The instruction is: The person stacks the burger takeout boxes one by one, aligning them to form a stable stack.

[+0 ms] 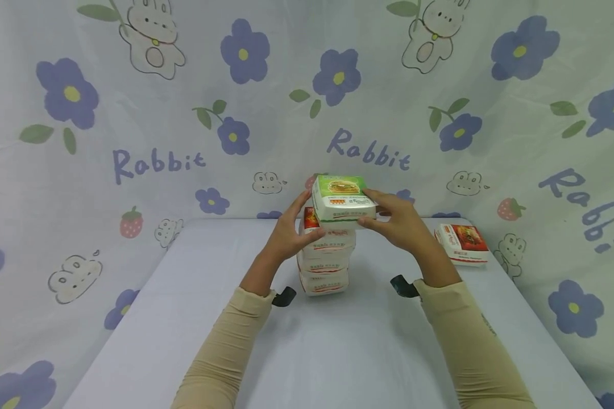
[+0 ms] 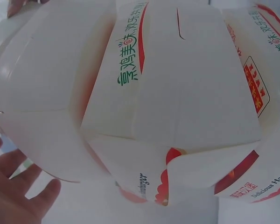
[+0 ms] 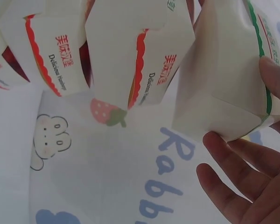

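A green-topped burger box (image 1: 344,201) is tilted over the top of a stack of red-and-white burger boxes (image 1: 323,282). My right hand (image 1: 400,220) grips its right side, thumb at the front and fingers behind; the right wrist view shows fingertips on its white wall (image 3: 210,84). Beside the upper left of the stack is my left hand (image 1: 288,230), its thumb across the front and its fingers extended toward the green-topped box. Those fingers (image 2: 42,200) appear spread, right by the lower edge of a white box, in the left wrist view.
Another red-and-white burger box (image 1: 463,244) lies at the table's right edge. White cloth covers the table (image 1: 327,352), and a curtain printed with flowers and rabbits (image 1: 281,113) hangs behind it. Dark wrist-camera mounts (image 1: 404,286) stick out from both cuffs.
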A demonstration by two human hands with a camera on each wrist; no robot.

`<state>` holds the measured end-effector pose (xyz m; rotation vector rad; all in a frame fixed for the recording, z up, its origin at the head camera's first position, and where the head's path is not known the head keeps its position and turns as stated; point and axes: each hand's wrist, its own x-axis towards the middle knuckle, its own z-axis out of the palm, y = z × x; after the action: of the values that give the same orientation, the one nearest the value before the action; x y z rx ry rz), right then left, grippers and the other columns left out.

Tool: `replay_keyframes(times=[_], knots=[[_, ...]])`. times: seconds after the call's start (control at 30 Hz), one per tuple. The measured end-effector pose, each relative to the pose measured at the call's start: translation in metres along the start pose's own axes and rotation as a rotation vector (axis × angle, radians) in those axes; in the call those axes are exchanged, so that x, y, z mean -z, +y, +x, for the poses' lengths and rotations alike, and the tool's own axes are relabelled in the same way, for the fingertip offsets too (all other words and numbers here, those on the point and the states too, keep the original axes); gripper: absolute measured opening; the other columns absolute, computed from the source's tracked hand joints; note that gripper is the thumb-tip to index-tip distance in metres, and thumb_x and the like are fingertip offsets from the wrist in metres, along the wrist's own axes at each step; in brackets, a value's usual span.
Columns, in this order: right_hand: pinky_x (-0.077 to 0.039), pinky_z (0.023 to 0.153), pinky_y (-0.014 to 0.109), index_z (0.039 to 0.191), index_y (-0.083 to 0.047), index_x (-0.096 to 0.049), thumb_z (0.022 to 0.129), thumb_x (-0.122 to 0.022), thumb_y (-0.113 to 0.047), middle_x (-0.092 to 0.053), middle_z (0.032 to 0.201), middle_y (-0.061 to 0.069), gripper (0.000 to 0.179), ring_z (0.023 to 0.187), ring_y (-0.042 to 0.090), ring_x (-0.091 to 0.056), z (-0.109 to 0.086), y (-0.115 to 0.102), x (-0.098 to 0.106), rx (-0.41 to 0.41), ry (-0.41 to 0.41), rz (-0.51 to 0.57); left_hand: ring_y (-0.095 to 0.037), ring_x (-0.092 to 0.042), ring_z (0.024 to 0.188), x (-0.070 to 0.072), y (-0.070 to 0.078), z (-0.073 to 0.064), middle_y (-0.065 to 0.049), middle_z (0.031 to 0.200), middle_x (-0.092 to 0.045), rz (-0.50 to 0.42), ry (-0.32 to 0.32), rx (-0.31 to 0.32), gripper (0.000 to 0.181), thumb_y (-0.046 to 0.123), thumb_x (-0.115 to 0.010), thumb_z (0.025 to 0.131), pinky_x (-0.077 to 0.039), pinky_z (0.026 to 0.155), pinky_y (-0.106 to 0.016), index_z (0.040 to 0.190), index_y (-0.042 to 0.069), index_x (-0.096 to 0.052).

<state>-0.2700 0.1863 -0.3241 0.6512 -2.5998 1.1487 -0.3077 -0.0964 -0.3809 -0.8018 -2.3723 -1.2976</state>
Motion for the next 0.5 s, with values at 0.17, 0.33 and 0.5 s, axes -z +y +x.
replay_keyframes(times=[0.17,0.33,0.5], knots=[[-0.049,0.093,0.049,0.149,-0.031,-0.041,0.084,-0.073,-0.046,-0.043,0.149,-0.002,0.074,0.114,0.027,-0.058,0.0005,-0.0032,-0.0044,0.003,-0.001,-0.002,-0.014,-0.027,0.142,-0.0005,0.0016,0.0006,0.011,0.155,-0.03,-0.032,0.008,-0.029,0.091,0.059,-0.07,0.08,-0.03,0.107,-0.059,0.154,0.037,-0.023],[-0.05,0.091,0.048,0.15,-0.03,-0.04,0.084,-0.074,-0.045,-0.042,0.149,-0.001,0.075,0.113,0.027,-0.058,-0.0002,-0.0034,-0.0077,0.001,-0.001,-0.003,-0.014,-0.027,0.142,-0.0001,0.0017,-0.0008,0.01,0.155,-0.031,-0.036,0.007,-0.041,0.089,0.062,-0.068,0.08,-0.029,0.108,-0.059,0.153,0.039,-0.022],[-0.05,0.091,0.046,0.15,-0.03,-0.04,0.084,-0.072,-0.049,-0.043,0.149,-0.001,0.076,0.114,0.026,-0.058,-0.0007,-0.0041,-0.0104,0.016,-0.002,-0.017,-0.015,-0.026,0.142,0.002,-0.0006,-0.003,0.012,0.155,-0.031,-0.034,0.008,-0.039,0.09,0.066,-0.067,0.079,-0.027,0.108,-0.061,0.153,0.04,-0.022]])
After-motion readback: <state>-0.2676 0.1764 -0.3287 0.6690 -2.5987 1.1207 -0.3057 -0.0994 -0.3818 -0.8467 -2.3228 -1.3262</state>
